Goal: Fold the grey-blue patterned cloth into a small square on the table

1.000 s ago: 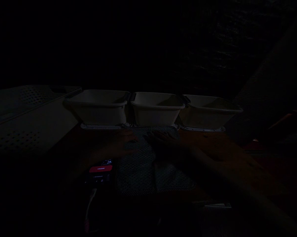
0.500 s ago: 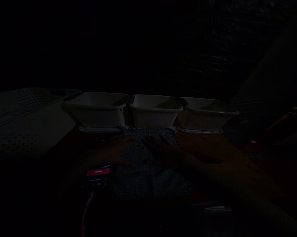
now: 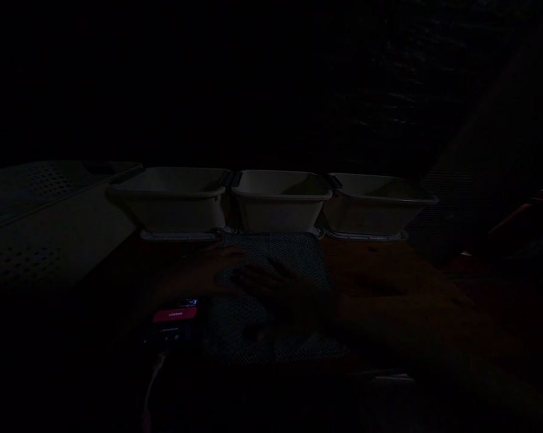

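In very dim light, a dark woven cloth [image 3: 293,249] lies spread on the wooden table. My left hand [image 3: 212,270] rests at the cloth's left edge, its fingers stretched out over it. Across the middle of the cloth, my right hand [image 3: 284,294] lies flat with fingers extended and thumb apart. Neither hand appears to hold anything. Just below my left wrist sits a phone [image 3: 174,325] with a lit screen showing a red band, and a cable [image 3: 153,376] runs from it towards me.
Three pale tubs [image 3: 176,210] stand in a row behind the cloth, on what look like white lids [image 3: 181,236]. A large perforated basket [image 3: 73,222] is at the left. The wooden table [image 3: 388,270] extends to the right. Part of a person's arm [image 3: 519,213] shows at far right.
My right hand has slid left and slightly towards me over the cloth, its thumb now lower. My left hand has stayed almost in place. The view has shifted slightly.
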Available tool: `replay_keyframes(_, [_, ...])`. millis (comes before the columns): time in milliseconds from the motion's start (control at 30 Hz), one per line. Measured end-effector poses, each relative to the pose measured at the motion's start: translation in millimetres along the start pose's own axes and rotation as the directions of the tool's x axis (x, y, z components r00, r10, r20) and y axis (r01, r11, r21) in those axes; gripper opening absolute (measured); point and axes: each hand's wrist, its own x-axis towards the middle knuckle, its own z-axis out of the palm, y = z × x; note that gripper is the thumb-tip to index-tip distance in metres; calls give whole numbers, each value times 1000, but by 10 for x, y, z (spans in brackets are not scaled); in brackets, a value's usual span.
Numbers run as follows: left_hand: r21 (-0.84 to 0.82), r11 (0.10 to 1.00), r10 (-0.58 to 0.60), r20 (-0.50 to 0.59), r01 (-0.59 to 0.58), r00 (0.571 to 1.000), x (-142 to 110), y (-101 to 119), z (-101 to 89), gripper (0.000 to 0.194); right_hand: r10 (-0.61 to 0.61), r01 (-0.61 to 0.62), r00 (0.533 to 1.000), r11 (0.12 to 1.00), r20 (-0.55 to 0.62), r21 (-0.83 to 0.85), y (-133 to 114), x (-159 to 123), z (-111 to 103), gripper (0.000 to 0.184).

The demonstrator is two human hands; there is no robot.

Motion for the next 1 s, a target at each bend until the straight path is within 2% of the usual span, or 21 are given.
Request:
replay_keyframes(200, [-7, 1000, 14, 22, -13, 1000, -14, -17, -36, 71, -50, 49, 998, 998, 31, 29, -61, -38, -25, 85])
replay_keyframes(333, [-42, 999, 8, 5, -8, 1000, 3, -19, -40, 55, -101, 100, 994, 995, 43, 19, -72, -37, 2, 83])
replay_keyframes(500, [-43, 999, 9, -18, -9, 1000, 51, 22, -49, 43, -175, 176, 981, 984, 88, 2, -105, -34, 22, 75])
replay_keyframes(667, [-48, 998, 41, -45, -43, 998, 43, 39, -71, 39, -288, 281, 954, 956, 85, 77, -135, 1, -48, 58])
replay_keyframes(733, [-67, 996, 50, -57, -54, 997, 25, 9, -64, 39, -252, 247, 966, 965, 56, 85, -127, 51, -54, 54])
replay_keyframes(867, [-138, 990, 16, -54, -24, 998, 23, -92, -24, 40, -136, 136, 991, 991, 9, 16, -105, 143, -11, 58])
replay_keyframes(1000, [-145, 989, 12, -57, -20, 998, 33, -49, -58, 41, -188, 191, 980, 981, 69, -41, -137, 143, 2, 54])
